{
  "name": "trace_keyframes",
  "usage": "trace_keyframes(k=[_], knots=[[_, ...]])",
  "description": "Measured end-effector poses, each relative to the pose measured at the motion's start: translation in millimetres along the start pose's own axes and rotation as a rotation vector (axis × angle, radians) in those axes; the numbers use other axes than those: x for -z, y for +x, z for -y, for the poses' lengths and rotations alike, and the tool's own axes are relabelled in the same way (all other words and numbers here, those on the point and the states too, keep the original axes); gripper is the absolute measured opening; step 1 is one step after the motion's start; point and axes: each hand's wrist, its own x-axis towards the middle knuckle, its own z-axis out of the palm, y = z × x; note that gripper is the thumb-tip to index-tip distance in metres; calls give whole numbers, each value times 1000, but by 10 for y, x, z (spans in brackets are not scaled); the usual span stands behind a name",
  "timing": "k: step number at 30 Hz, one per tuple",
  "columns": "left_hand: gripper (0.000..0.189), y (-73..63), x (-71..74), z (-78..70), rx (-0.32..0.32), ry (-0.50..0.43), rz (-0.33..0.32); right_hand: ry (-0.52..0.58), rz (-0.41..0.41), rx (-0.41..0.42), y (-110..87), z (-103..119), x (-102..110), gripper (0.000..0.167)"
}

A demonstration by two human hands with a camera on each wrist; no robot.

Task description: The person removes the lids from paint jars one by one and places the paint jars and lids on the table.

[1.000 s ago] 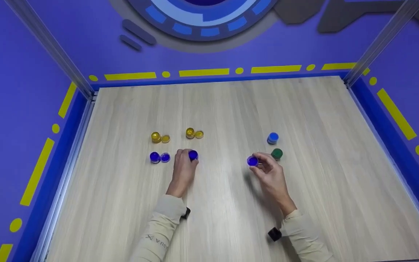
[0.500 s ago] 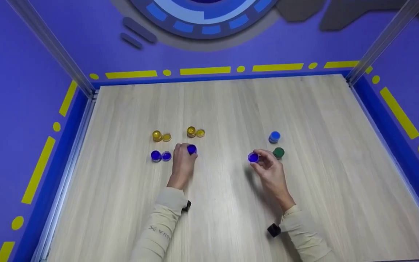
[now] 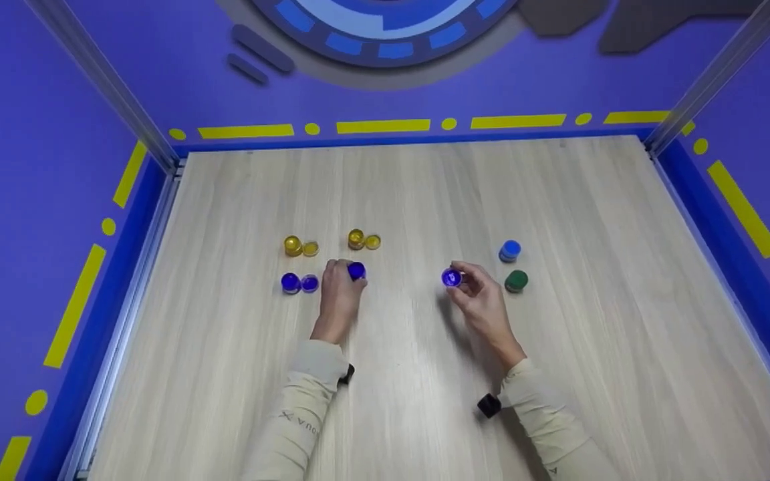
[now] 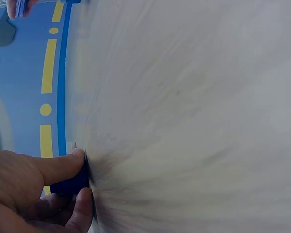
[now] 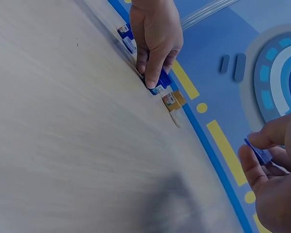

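Observation:
My left hand [image 3: 339, 297] grips a small violet-blue paint jar [image 3: 357, 270] that stands on the table; in the left wrist view, thumb and fingers wrap the blue jar [image 4: 70, 184]. Off to its right, my right hand [image 3: 483, 300] pinches a round lid [image 3: 451, 278] above the tabletop, its paint-coated inner side facing up. The right wrist view shows this lid [image 5: 260, 154] edge-on between thumb and fingers. Left of my left hand stands another uncapped violet-blue jar [image 3: 290, 282], with its lid [image 3: 309, 284] lying beside it.
Behind the left hand stand two uncapped yellow paint jars, one at left [image 3: 293, 246] and one at right [image 3: 356, 238], each with a lid alongside. A blue jar [image 3: 510, 250] and a green jar [image 3: 517, 280] stand right of the right hand. Purple walls enclose the wooden table [image 3: 412, 414].
My right hand has moved left with the lid, away from the green jar and closer to my left hand. The left hand keeps its grip on the jar. The head view has shifted slightly.

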Motion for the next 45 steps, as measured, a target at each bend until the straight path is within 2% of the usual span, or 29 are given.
trace_keyframes(k=[10, 19, 25, 30, 36, 42, 45], knots=[[37, 39, -8, 3, 8, -7, 3, -103, 25, -14, 216, -37, -292, 38], [36, 41, -13, 5, 27, 13, 1, -192, 75, -51, 314, -103, -515, 39], [36, 59, -15, -1, 16, -2, -12, -170, 90, -27, 395, -168, -611, 41], [36, 63, -8, 14, 25, -6, -15, -186, 134, -11, 449, -208, -716, 41], [36, 79, -7, 18, -3, -14, -49, -227, 169, 24, 505, -248, -854, 35], [35, 63, -15, 21, 2, 0, -41, -313, 210, 43, 521, -283, -986, 35], [35, 60, -16, 21, -31, 5, -58, -363, 216, 64, 543, -290, -1042, 35]])
